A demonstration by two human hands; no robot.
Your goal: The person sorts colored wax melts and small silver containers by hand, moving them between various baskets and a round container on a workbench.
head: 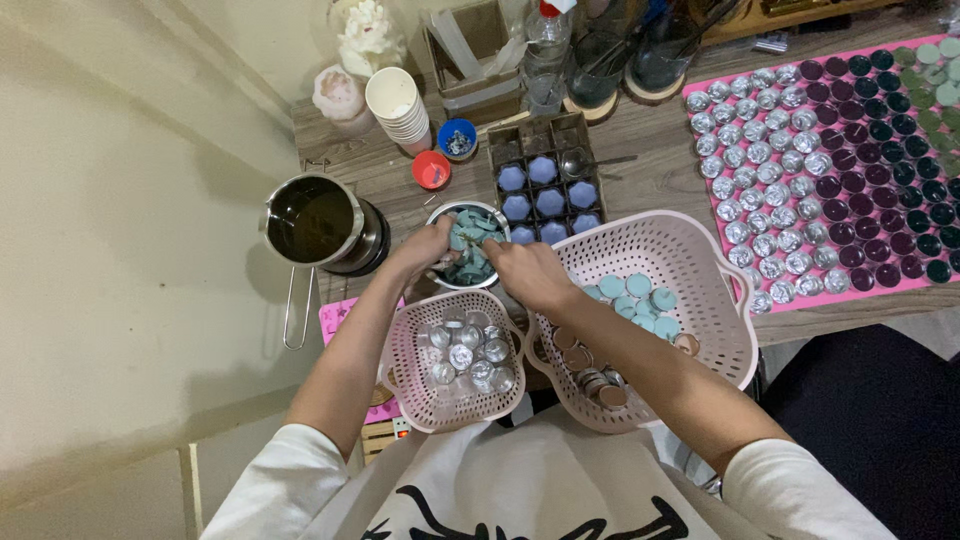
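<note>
Both hands reach into a small metal bowl (pixel 489 213) filled with teal wax pieces (pixel 470 262). My left hand (pixel 428 246) curls over the bowl's left rim, fingers among the pieces. On the bowl's right side my right hand (pixel 528 272) lies with its fingers bent down into the wax. What either hand grips is hidden. Just below the bowl stands a small pink basket (pixel 412 385) of empty metal tealight cups (pixel 468 355). A larger pink basket (pixel 690 250) holds round teal wax discs (pixel 636 295) and more metal cups (pixel 592 382).
A steel pouring pot (pixel 312 220) with a long handle stands to the left. Behind the bowl is a dark mould tray (pixel 548 185) of blue wax shapes, plus paper cups (pixel 398 105) and small red and blue dishes. A pink mat (pixel 800 305) of several tealights covers the right.
</note>
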